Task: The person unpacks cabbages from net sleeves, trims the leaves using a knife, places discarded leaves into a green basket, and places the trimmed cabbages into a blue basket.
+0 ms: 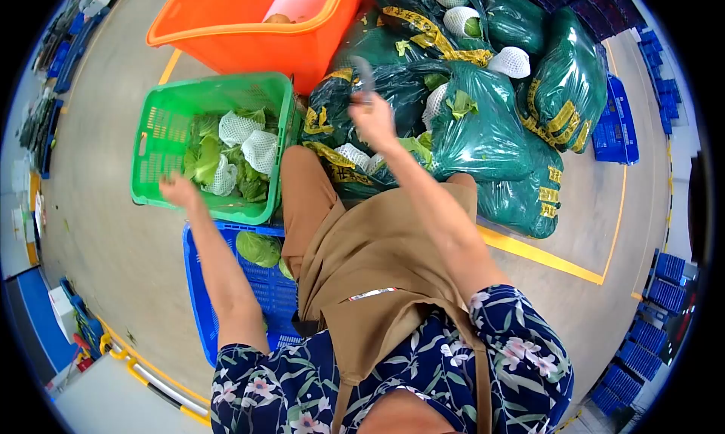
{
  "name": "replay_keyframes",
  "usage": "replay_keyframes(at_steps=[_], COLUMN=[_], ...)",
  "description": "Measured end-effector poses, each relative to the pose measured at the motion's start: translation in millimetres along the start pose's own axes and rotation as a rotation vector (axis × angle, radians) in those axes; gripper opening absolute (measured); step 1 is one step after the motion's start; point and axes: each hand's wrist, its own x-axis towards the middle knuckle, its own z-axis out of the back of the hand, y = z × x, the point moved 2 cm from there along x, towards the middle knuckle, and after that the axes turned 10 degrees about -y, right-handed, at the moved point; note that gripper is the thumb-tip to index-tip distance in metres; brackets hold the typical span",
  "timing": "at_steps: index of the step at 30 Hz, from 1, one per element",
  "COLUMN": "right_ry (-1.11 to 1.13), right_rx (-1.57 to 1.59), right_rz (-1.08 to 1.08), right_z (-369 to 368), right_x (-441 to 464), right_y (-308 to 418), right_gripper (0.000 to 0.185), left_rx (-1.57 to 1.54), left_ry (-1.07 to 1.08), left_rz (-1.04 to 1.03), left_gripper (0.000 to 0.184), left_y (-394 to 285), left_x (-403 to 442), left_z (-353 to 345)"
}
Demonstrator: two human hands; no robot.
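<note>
The left hand is seen at the near edge of the green crate, toward its near left corner; because of blur, whether anything is gripped cannot be told. Leafy vegetables and white foam nets are heaped toward the crate's right edge. A knife is held in the curled right hand, above the green bags. The blade is best angled away from the left hand and thin plastic, with strokes kept short.
</note>
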Motion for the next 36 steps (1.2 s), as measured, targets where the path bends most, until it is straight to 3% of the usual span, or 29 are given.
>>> replay_keyframes(at_steps=[1, 2, 3, 4, 5, 7, 8, 9, 10, 11, 14, 18, 20, 22, 23, 26, 28, 32, 35, 36], right_ry=[-0.045, -0.06, -0.056, -0.048, -0.075, 0.005, -0.002, 0.023, 0.038, 0.052, 0.064, -0.034, -0.06, -0.063, -0.079, -0.136, -0.16, -0.191, -0.21, -0.217], right_rx=[-0.124, -0.343, -0.384, -0.522, -0.549, -0.577, -0.582, -0.556, -0.494, -0.432, -0.404, 0.163, 0.103, 0.037, 0.033, 0.074, 0.048, 0.213, 0.413, 0.484], right_rz=[-0.105, -0.115, -0.218, -0.282, -0.321, -0.356, -0.342, -0.295, -0.383, -0.47, -0.484, -0.857, -0.883, -0.888, -0.87, -0.802, -0.801, -0.805, -0.82, -0.828], right_z=[27, 49, 69, 88, 103, 124, 129, 135, 139, 143, 141, 140, 139, 140, 138, 134, 132, 129, 126, 125], right_x=[12, 18, 18, 9, -7, -41, -60, -72, -81, -89, -110, -102, -102, -102, -102, -111, -116, -125, -120, -116], right_y=[-26, -56, -90, -100, -112, -129, -127, -118, -124, -130, -125, -135, -145, -147, -149, -153, -144, -121, -115, -114], right_gripper=[0.028, 0.029, 0.027, 0.026, 0.025, 0.028, 0.029, 0.033, 0.042, 0.052, 0.066, 0.073, 0.074, 0.076, 0.076, 0.071, 0.068, 0.065, 0.069, 0.071], left_rx=[0.059, -0.096, -0.315, -0.535, -0.462, -0.171, -0.02, 0.194, 0.403, 0.487, 0.654, 0.592, 0.469, 0.252, 0.325, 0.383, 0.087, 0.036, 0.272, 0.221], left_ry=[0.064, 0.346, 0.542, 0.888, 1.101, 1.434, 1.543, 1.618, 1.637, 1.725, 1.745, 1.926, 2.054, 2.129, 2.127, 1.893, 1.876, 1.669, 1.522, 1.475], left_rz=[-0.214, -0.043, -0.121, 0.083, 0.113, -0.068, 0.012, -0.141, -0.364, -0.312, -0.169, -0.043, -0.349, 0.245, 0.515, 0.487, -0.133, -0.33, -0.415, -0.413], left_gripper=[0.037, 0.033, 0.027, 0.022, 0.021, 0.026, 0.029, 0.037, 0.05, 0.061, 0.065, 0.062, 0.057, 0.058, 0.054, 0.051, 0.044, 0.042, 0.045, 0.046], left_y=[-50, -128, -114, -175, -192, -165, -146, -121, -94, -84, -73, -56, -72, -37, -29, -76, -65, -113, -170, -170], left_x=[-31, -88, -124, -188, -242, -336, -375, -404, -429, -440, -457, -461, -456, -472, -478, -459, -456, -435, -428, -430], left_z=[-20, -29, -75, -78, -96, -143, -157, -175, -193, -196, -205, -219, -208, -216, -217, -176, -176, -135, -112, -112])
